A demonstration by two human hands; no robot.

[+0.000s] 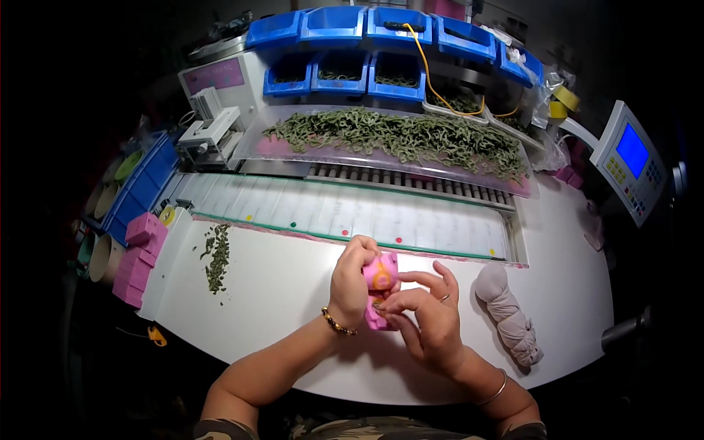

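Note:
My left hand [350,279] is wrapped round a pink rubber mould [381,273], which looks bent open. An orange ring-shaped mark shows on its upper part. My right hand [431,319] is at the mould's lower part, its thumb and forefinger pinched together there. Something small and dark shows at those fingertips, too small to make out. The other right fingers are partly stretched out. Both hands are above the white table [271,315], near its middle.
Small green bits [216,260] lie to the left, near stacked pink blocks [139,260]. A rolled grey cloth [510,315] lies right. Beyond are a white conveyor strip [440,227], a tray of green strands [396,139], blue bins [341,72] and a control panel [627,161].

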